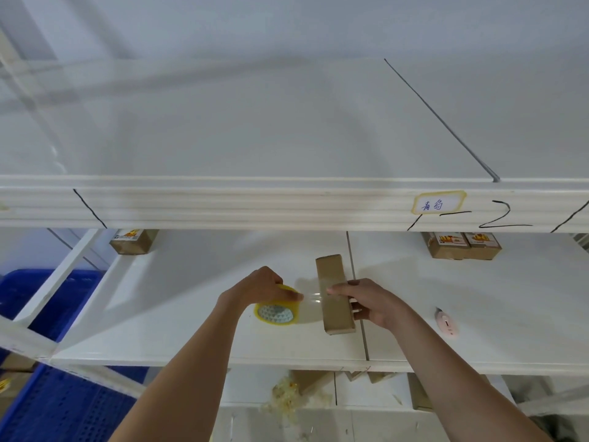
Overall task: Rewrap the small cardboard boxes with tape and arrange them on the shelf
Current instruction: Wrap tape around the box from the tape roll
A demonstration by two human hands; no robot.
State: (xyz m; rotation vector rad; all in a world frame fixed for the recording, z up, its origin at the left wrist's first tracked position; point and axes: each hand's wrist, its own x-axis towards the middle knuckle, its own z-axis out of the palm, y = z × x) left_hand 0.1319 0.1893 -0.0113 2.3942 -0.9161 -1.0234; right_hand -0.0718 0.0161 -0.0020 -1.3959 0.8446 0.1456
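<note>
The left hand (261, 287) is grasping the yellow tape roll (276, 311), and a clear strip is stretching to the long cardboard box (334, 293) lying on the white shelf (191, 314). The right hand (371, 303) is grasping this box at its middle.

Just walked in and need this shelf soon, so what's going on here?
A person is taping up a long cardboard box on the white shelf. The left hand grips a yellow roll of tape, with a clear strip stretched across to the box. The right hand holds the box and presses the strip onto it. Three other small boxes sit at the back of the shelf, and a small pink cutter lies to the right.
</note>
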